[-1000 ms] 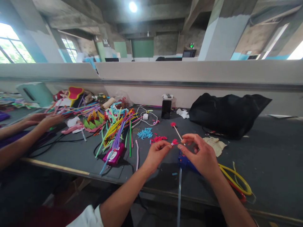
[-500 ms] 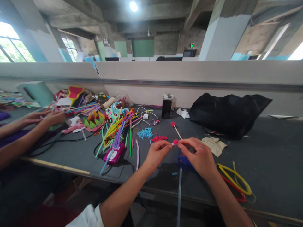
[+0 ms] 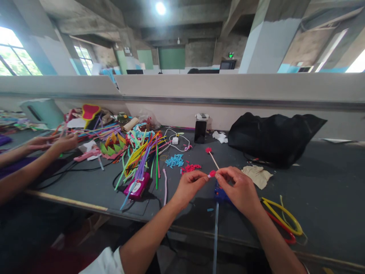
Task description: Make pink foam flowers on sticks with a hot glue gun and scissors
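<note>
Between my two hands is a small red-and-pink fuzzy piece [image 3: 211,174], which looks like pipe cleaner. My left hand [image 3: 191,186] pinches its pale end between thumb and finger. At its red end, my right hand [image 3: 238,186] is closed, thumb and fingertips together. Just behind the right fingers lies a thin pale stick [image 3: 214,160] with a red fuzzy tip [image 3: 208,150]. Under the right hand is a blue tool [image 3: 221,192], partly hidden, with a long clear rod [image 3: 216,236] stretching past the table edge. Short red pieces [image 3: 191,168] and blue pieces [image 3: 174,160] lie in heaps beyond the left hand.
Left of me is a pile of coloured pipe cleaners [image 3: 139,156] by a magenta box [image 3: 137,186]. A phone [image 3: 200,131] stands at the back, a black bag [image 3: 270,139] to its right. Yellow loops [image 3: 285,215] lie right. Another person's hands [image 3: 61,144] work at far left.
The red end of the small piece has turned slightly between my fingers and shows more rounded. Both hands stay almost in place.
</note>
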Available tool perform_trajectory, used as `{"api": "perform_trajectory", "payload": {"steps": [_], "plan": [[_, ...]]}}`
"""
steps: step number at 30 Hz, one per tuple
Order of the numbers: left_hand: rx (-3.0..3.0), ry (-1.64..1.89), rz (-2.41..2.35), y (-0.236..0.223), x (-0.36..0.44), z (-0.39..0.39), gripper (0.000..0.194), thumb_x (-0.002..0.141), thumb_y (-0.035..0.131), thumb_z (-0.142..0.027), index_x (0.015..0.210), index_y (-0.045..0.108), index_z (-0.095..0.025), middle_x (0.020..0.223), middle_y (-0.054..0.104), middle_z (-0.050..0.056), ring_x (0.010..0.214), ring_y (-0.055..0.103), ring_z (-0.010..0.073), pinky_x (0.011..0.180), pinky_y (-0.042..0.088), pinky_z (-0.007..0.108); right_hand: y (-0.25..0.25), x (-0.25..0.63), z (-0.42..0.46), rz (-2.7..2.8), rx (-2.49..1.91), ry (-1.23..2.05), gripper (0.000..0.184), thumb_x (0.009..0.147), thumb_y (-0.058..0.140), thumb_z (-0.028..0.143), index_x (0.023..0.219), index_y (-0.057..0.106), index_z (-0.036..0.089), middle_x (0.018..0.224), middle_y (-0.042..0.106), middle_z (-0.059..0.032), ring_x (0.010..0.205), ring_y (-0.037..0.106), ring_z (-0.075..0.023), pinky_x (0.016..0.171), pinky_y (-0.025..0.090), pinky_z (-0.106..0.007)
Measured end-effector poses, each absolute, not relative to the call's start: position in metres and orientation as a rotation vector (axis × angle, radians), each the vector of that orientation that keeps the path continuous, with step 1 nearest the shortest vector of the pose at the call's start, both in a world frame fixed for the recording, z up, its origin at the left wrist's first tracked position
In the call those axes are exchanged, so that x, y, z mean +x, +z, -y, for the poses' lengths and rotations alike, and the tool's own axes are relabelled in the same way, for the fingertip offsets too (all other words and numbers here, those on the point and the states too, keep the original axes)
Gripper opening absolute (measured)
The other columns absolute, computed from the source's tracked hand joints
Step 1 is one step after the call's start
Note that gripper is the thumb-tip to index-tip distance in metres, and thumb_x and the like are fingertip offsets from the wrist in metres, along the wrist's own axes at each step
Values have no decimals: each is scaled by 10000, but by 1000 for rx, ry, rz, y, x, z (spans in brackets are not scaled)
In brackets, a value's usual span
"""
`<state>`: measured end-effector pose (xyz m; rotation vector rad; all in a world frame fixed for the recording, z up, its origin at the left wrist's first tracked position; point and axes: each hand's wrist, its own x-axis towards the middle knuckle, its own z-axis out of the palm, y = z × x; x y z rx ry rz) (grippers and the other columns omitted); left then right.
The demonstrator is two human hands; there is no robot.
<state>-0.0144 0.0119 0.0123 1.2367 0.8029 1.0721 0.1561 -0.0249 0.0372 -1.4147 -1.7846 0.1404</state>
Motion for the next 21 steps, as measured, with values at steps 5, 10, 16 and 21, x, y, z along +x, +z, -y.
{"api": "perform_trajectory", "payload": {"steps": [5, 10, 16, 21], "plan": [[1246, 1069, -815, 13, -15, -12, 298, 699, 752, -432, 757, 732, -140, 559, 487, -32, 510, 320, 67, 498, 189, 238, 39, 155, 26, 1785, -1430, 147, 157, 907, 540, 330, 866, 661, 239, 791, 656, -12, 763, 595, -181, 699, 444, -315], [1253, 1065, -809, 14, -15, -12, 293, 707, 742, -431, 747, 730, -141, 545, 462, -41, 505, 306, 67, 504, 186, 243, 38, 155, 26, 1788, -1436, 140, 161, 906, 545, 338, 860, 663, 240, 791, 662, -13, 753, 596, -179, 696, 449, -312], [1248, 1074, -804, 12, -14, -12, 291, 712, 745, -434, 731, 718, -145, 538, 434, -51, 504, 291, 66, 513, 194, 245, 35, 155, 25, 1780, -1428, 135, 170, 911, 536, 346, 880, 665, 240, 806, 671, -20, 748, 610, -183, 706, 460, -318], [1259, 1059, -802, 11, -14, -13, 292, 728, 737, -436, 728, 708, -145, 530, 405, -58, 504, 279, 65, 511, 181, 247, 34, 155, 25, 1762, -1435, 148, 157, 903, 549, 345, 868, 663, 243, 794, 667, -14, 740, 607, -180, 695, 458, -316]]}}
